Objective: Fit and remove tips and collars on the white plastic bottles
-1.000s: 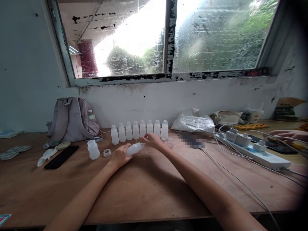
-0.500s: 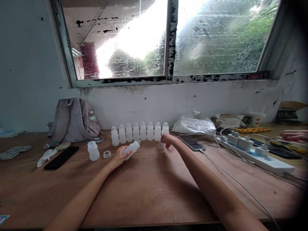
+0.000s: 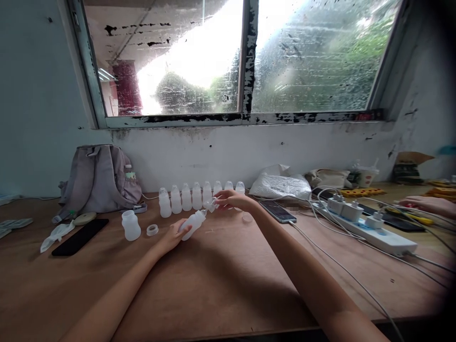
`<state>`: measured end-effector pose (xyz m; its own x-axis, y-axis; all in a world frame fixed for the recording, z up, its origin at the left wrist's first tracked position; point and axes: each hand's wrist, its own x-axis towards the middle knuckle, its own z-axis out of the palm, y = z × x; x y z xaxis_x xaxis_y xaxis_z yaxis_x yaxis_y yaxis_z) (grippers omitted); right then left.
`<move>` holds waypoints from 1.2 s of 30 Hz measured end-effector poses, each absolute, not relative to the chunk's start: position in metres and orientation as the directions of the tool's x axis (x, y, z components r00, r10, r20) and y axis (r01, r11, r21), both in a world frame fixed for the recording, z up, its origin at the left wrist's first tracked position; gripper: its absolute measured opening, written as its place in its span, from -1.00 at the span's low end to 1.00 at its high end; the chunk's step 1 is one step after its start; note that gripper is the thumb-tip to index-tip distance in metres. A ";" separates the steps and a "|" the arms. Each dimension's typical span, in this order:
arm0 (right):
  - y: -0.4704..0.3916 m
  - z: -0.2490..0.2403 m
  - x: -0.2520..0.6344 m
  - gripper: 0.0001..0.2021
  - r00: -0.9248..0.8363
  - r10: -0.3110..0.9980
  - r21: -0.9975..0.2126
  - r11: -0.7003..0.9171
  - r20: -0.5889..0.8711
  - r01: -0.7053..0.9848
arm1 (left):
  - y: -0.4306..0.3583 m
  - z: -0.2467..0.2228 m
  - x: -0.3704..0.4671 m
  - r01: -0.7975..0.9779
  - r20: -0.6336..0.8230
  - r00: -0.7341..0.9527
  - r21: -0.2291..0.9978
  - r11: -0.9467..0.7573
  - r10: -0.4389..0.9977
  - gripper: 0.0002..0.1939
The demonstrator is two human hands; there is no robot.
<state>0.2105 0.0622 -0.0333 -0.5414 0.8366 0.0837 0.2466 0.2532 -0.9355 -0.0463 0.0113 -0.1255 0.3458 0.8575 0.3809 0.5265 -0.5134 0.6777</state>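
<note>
My left hand [image 3: 175, 236] is wrapped round a frosted white bottle [image 3: 192, 226], which leans to the right with a nipple at its top. Right at that nipple, my right hand [image 3: 228, 199] grips a clear cap [image 3: 211, 204]. Behind both hands stands a row of several capped bottles [image 3: 175, 200], partly covered by my right hand. An uncapped bottle [image 3: 131, 226] is upright on the left, and a white ring [image 3: 152, 230] lies beside it. On the table under my right wrist is a small clear round piece [image 3: 247, 217].
A grey backpack [image 3: 103, 178], a black phone [image 3: 81, 236] and a white wrapper [image 3: 57, 235] are at left. To the right are another phone [image 3: 278, 211], a silvery bag [image 3: 281, 184], a power strip [image 3: 384, 237] with cables, and another person's hand [image 3: 427, 204].
My right hand has moved left from the right end of the row, bringing the clear cap to the tilted bottle's top. The whole view has shifted slightly.
</note>
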 end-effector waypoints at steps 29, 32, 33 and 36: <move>0.062 -0.057 0.188 -0.81 -0.581 0.814 -0.954 0.159 -0.019 0.254 | 0.016 -0.129 -0.039 0.504 0.384 0.370 0.682 -0.530 0.846 -0.62; 0.059 -0.063 0.190 -0.73 -0.597 0.802 -0.967 0.167 0.019 0.193 | 0.014 -0.126 -0.040 0.539 0.369 0.358 0.668 -0.513 0.858 -0.61; 0.058 -0.064 0.189 -0.70 -0.599 0.800 -0.971 0.172 0.040 0.165 | 0.013 -0.125 -0.040 0.556 0.367 0.357 0.655 -0.511 0.859 -0.61; 0.053 -0.065 0.184 -0.61 -0.561 0.819 -0.972 0.213 0.120 0.103 | 0.007 -0.121 -0.042 0.613 0.377 0.373 0.585 -0.530 0.848 -0.59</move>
<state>0.1842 0.0532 -0.0649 -0.5614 0.8188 0.1200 0.1028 0.2129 -0.9716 -0.0420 0.0066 -0.1210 0.3733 0.8478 0.3767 0.6134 -0.5302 0.5854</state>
